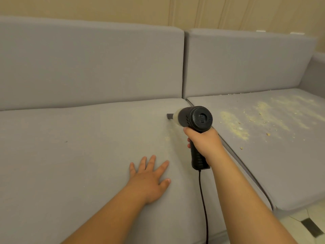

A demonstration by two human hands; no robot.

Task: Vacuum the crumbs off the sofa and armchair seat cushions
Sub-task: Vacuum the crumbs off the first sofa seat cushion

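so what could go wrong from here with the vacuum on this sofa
The right seat cushion carries most of the crumbs; the trailing cord could drag through them once the handheld vacuum moves over. The left hand presses flat on the left seat cushion, so faint residue near it may get rubbed in.

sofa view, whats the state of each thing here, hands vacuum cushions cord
left hand: open, fingers spread, resting flat on the left seat cushion
right hand: gripping the vacuum handle
handheld vacuum: held up, nozzle tip at the left cushion near the seam
cord: plugged into the handle base, hanging down
left seat cushion: mostly clean, faint dust near the nozzle
right seat cushion: still dirty
crumbs: scattered over the right cushion
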